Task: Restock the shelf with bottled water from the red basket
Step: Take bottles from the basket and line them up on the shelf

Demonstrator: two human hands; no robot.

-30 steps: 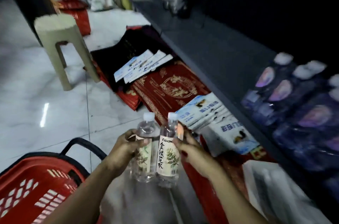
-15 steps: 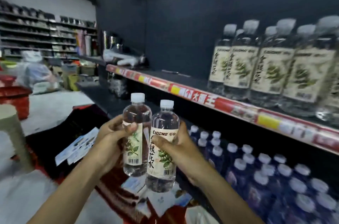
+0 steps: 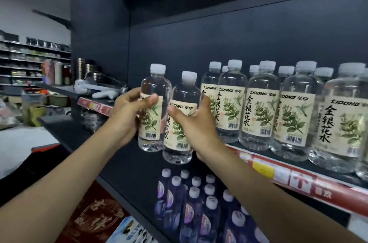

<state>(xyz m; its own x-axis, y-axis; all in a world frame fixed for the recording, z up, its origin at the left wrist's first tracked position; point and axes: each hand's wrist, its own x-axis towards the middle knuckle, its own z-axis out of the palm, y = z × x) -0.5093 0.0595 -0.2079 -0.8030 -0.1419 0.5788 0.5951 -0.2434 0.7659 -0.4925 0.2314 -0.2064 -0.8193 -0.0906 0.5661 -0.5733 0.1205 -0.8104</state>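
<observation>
My left hand (image 3: 128, 115) grips a clear water bottle (image 3: 153, 91) with a white cap and a cream leaf label. My right hand (image 3: 197, 129) grips a second, matching bottle (image 3: 184, 95) right beside it. Both bottles are upright and held in front of the shelf (image 3: 294, 181), whose front edge carries a red price strip. They hang just left of a row of several identical bottles (image 3: 260, 107) standing on that shelf. The red basket is out of view.
A lower dark shelf (image 3: 127, 167) holds several dark purple bottles with white caps (image 3: 199, 203). Left of the row, a white object (image 3: 103, 93) and metal pots (image 3: 87, 69) lie on the shelf. Red mats (image 3: 95, 220) lie on the floor; other store shelves (image 3: 29, 63) stand far left.
Both hands have lifted the two bottles from near the floor up to shelf height, and the view has swung up from the floor and basket to the bottle row.
</observation>
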